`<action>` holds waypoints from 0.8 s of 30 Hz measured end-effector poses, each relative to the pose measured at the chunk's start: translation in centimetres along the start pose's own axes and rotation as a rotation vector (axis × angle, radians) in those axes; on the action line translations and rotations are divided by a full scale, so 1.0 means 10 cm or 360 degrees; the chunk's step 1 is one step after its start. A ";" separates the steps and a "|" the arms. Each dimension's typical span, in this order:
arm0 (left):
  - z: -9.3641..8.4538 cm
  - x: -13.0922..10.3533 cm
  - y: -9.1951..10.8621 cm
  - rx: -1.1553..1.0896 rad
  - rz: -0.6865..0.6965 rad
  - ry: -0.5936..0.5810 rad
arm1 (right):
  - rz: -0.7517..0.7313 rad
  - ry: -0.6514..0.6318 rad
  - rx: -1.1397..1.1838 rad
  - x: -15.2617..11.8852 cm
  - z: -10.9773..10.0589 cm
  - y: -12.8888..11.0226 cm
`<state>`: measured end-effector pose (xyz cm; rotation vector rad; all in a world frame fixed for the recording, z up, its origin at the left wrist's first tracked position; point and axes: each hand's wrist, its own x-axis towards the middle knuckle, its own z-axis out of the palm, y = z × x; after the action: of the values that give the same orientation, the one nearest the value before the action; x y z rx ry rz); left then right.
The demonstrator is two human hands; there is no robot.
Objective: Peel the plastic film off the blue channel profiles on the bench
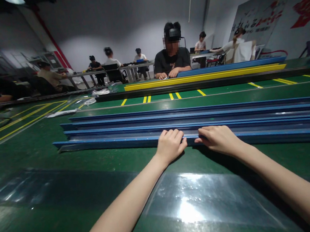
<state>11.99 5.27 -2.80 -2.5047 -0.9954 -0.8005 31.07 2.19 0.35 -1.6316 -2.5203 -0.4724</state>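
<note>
Both hands grip the near edge of a long blue channel strip (112, 142) that lies across the green table. My left hand (171, 144) has its fingers curled over the edge, thumb pointing right. A short gap away, my right hand (217, 138) is closed over the same edge, its thumb toward the left. More blue channel strips (104, 123) lie parallel just behind it. In front of the hands a clear plastic sheet (208, 196) lies on the table and reflects the light.
Beyond the blue strips lie a black strip (208, 84) and a yellow strip (204, 77). Crumpled clear plastic (100, 92) lies at the back left. Across the table (20, 156) sits a person in a dark shirt (172, 60). Other people sit at tables farther back.
</note>
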 end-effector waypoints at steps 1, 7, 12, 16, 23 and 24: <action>0.00 0.00 0.00 0.0008 0.0006 -0.0005 | -0.0008 -0.0004 -0.0020 0.00 -0.01 0.00; -0.02 0.00 0.01 0.0011 0.0046 0.0015 | 0.0016 -0.0079 -0.0074 -0.03 -0.05 0.05; -0.02 -0.01 0.01 0.0049 0.0083 -0.0007 | 0.0124 -0.0167 -0.0145 -0.15 -0.08 0.21; -0.02 -0.01 0.01 0.0092 0.0082 -0.0038 | 0.0232 -0.0263 -0.0196 -0.24 -0.12 0.34; -0.01 -0.02 0.02 0.0154 0.0050 -0.0061 | 0.0358 -0.0346 -0.0192 -0.33 -0.15 0.52; -0.01 -0.02 0.02 0.0162 0.0049 -0.0065 | 0.0369 -0.0348 -0.0186 -0.34 -0.15 0.54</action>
<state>11.96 4.93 -2.84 -2.4527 -0.9828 -0.6747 37.24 0.77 2.00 -2.0937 -2.4423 -0.4452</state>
